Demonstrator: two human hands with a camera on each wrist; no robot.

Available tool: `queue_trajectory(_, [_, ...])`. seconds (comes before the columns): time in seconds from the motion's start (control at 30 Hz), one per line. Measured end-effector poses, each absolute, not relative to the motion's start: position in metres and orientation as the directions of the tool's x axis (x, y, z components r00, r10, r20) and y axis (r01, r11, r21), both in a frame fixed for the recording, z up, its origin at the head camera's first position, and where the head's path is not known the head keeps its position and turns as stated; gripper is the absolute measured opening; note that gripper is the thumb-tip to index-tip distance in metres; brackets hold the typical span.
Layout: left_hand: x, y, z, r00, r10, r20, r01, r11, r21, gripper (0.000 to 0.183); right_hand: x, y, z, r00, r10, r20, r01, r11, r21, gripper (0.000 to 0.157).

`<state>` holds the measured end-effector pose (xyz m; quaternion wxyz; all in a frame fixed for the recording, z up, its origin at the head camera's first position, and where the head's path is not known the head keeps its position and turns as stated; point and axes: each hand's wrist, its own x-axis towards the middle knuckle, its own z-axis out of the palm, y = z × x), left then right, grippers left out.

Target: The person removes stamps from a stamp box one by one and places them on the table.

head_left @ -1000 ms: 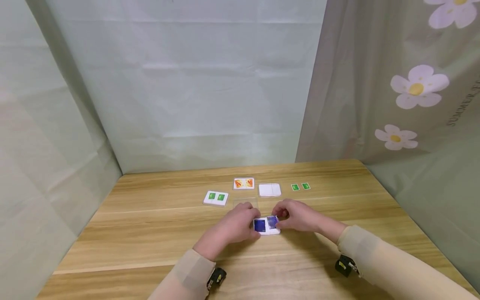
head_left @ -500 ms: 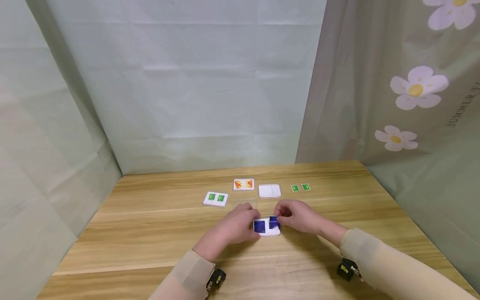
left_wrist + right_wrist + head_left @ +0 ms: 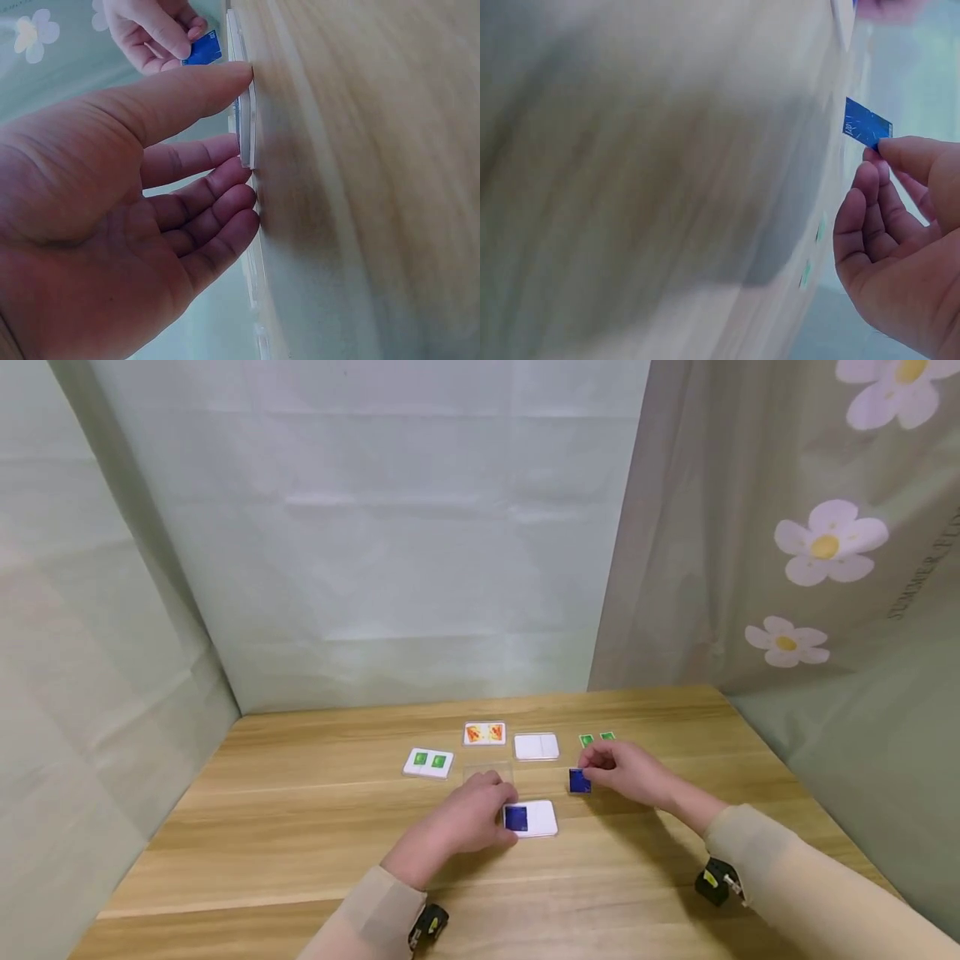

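My left hand (image 3: 476, 817) holds a white stamp holder (image 3: 542, 819) by its left end, thumb at the near edge and fingers at the far edge. One dark blue stamp (image 3: 516, 818) lies on the holder's left half; its right half is bare white. In the left wrist view the thumb and fingers touch the edge of the holder (image 3: 246, 127). Off to the right, over the table, my right hand (image 3: 632, 774) pinches a second blue stamp (image 3: 579, 781) between thumb and index finger. Printed marks show on that stamp (image 3: 866, 124) in the right wrist view.
Behind my left hand lies a clear plastic cover (image 3: 491, 768). Farther back are a holder with two green stamps (image 3: 429, 763), one with orange pictures (image 3: 484, 733) and a plain white one (image 3: 536, 747). Loose green stamps (image 3: 587, 740) lie partly behind my right hand.
My right hand has lifted the second blue stamp off the holder's right half and carried it right and slightly back. The left hand keeps its hold on the holder.
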<state>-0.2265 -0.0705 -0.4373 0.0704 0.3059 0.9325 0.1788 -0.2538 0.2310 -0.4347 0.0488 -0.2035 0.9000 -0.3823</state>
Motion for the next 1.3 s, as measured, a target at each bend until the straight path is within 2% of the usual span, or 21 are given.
queue_trajectory(0.27, [-0.224, -0.072, -0.441, -0.797, 0.604, -0.007, 0.558, 0.74, 0.376, 0.047, -0.273, 0.249, -0.44, -0.929, -0.359, 0.093, -0.327, 0.674, -0.663, 0.005])
queue_trajectory(0.6, [-0.226, -0.074, -0.441, -0.792, 0.611, 0.009, 0.57, 0.733, 0.371, 0.047, -0.289, 0.245, -0.446, -0.948, -0.312, 0.055, -0.294, 0.801, -0.521, 0.004])
queue_trajectory(0.93, [-0.225, -0.075, -0.439, -0.793, 0.609, 0.003, 0.566, 0.735, 0.373, 0.047, -0.294, 0.243, -0.449, -0.963, -0.263, 0.061, -0.261, 0.844, -0.469, 0.007])
queue_trajectory(1.3, [-0.224, -0.072, -0.439, -0.798, 0.602, -0.004, 0.558, 0.743, 0.369, 0.046, -0.295, 0.245, -0.448, -0.972, -0.227, 0.065, -0.23, 0.85, -0.473, 0.007])
